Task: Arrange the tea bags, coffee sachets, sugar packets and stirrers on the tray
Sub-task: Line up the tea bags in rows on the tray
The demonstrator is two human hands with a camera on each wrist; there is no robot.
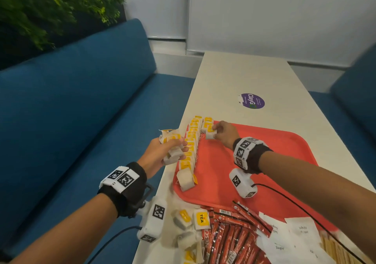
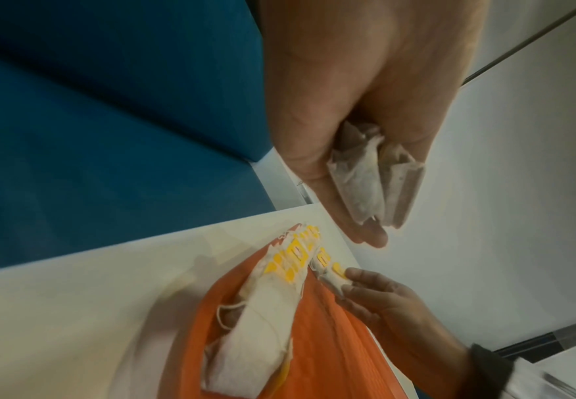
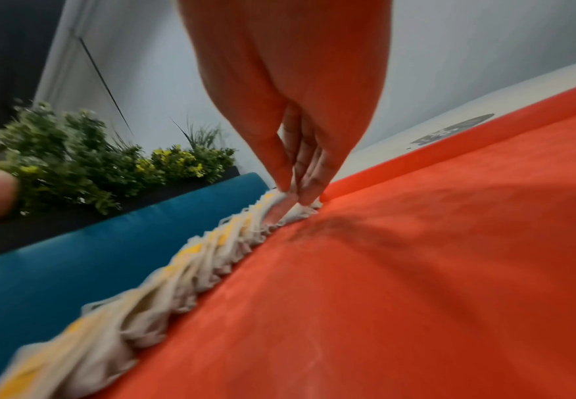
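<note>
Head view: right hand (image 1: 222,134) is pinching a tea bag (image 1: 210,134) onto the far end of the tea-bag row (image 1: 189,149) lining the red tray (image 1: 264,162)'s left edge, while left hand (image 1: 162,153) is gripping a spare bunch (image 1: 173,147). Coffee sachets (image 1: 230,237), sugar packets (image 1: 289,237), stirrers (image 1: 333,247) and loose tea bags (image 1: 191,221) are waiting unsorted at the table (image 1: 234,76)'s near end.

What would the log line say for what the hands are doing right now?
left hand: holds bunch of tea bags | right hand: pinches one tea bag by row | tray: row along left edge

The red tray (image 1: 270,162) lies bare in its middle, hemmed by the tea-bag row (image 1: 190,151) along its left rim.
</note>
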